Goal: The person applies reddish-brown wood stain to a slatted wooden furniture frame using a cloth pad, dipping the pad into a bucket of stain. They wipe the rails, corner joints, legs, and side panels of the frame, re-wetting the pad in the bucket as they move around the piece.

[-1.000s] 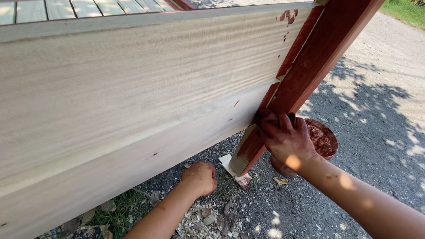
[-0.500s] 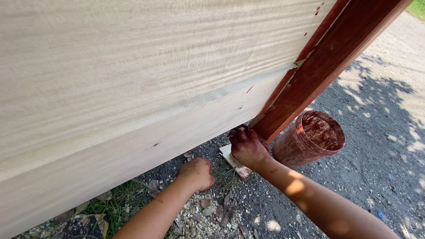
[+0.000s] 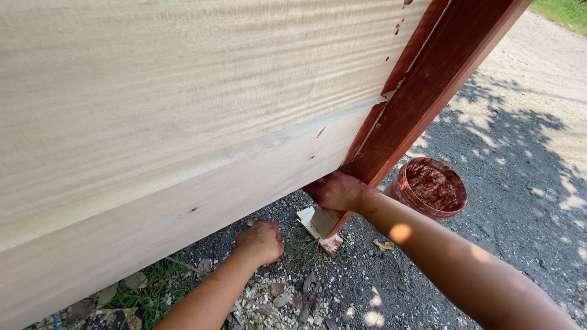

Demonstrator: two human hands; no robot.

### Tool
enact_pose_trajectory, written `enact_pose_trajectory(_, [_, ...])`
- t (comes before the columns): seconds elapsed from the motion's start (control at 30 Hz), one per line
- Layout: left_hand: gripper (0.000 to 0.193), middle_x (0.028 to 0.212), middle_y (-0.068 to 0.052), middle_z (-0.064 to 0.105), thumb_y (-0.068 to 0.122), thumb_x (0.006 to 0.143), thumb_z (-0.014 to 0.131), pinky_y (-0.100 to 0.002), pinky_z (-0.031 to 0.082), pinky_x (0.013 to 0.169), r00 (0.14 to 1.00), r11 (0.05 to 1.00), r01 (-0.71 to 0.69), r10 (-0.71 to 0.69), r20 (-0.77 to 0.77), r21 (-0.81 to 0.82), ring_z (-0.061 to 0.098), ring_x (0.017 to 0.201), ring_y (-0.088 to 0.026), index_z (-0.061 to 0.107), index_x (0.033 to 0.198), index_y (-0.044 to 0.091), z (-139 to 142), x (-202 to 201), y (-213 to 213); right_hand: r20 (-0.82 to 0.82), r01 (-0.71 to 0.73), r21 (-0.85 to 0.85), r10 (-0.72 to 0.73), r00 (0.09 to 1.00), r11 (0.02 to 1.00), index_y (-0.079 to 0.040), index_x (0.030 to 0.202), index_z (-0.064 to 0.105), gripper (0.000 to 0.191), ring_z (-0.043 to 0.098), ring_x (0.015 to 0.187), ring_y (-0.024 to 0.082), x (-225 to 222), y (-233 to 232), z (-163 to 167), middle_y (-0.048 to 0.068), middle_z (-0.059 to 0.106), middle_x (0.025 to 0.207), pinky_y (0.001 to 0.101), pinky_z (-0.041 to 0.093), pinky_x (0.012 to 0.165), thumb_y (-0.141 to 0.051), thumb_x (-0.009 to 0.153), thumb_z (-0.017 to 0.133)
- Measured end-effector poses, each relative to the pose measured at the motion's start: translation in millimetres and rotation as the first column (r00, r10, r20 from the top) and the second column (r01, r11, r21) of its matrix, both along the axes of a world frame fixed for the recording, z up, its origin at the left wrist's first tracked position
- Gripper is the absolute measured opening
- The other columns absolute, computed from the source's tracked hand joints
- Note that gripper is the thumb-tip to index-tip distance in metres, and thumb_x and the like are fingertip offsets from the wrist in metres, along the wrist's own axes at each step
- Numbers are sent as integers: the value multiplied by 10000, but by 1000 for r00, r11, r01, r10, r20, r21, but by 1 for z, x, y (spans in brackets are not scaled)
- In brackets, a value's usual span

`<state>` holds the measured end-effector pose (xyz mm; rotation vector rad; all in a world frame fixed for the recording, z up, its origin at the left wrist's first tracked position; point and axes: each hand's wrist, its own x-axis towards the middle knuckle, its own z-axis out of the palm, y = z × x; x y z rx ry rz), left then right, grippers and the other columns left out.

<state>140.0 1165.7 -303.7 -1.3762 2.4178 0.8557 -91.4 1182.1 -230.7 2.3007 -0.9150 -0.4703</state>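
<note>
R hand (image 3: 337, 190), fingers clenched on smth hidden, rubs stain at post (image 3: 428, 104) foot by panel (image 3: 183, 122); L fist (image 3: 262, 241) braced on ground; bucket (image 3: 430, 188) near—work w/ grain, avoid drips.

Strong daylight, sharp overall; dappled shadows fall across the gravel ground (image 3: 520, 183). The pale wood panel (image 3: 183, 110) looks slightly glary, perhaps overexposed; edges bend a little.
</note>
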Motion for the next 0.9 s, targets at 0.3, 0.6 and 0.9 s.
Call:
enact_pose_trajectory(0.3, [247, 1189, -29, 704, 298, 819, 702, -411, 575, 911, 996, 997, 77, -77, -38, 2, 689, 1100, -261, 719, 1045, 200, -15, -3, 10, 5, 121, -41, -121, 993, 992, -76, 1010, 798, 289, 608, 1186, 301, 17, 35, 11, 39, 682, 1260, 515, 552, 921, -215, 765, 732])
enact_pose_trajectory(0.6, [220, 1180, -37, 694, 294, 819, 693, -414, 561, 930, 994, 998, 64, -66, -89, -27, 668, 1117, -252, 726, 1016, 201, -22, -11, 6, -174, -20, 201, 56, 983, 979, -178, 795, 804, 111, 504, 1377, 273, -3, 26, 21, -43, 611, 1433, 462, 487, 1087, -159, 736, 712])
enact_pose_trajectory(0.9, [220, 1140, -32, 715, 320, 842, 687, -404, 569, 904, 994, 996, 90, -89, -57, 17, 695, 1067, -249, 719, 1021, 196, -27, -1, 6, -63, 92, -64, -96, 993, 994, -96, 1124, 766, 377, 572, 1190, 264, 7, 32, 0, 2, 664, 1223, 518, 528, 1034, -196, 768, 696])
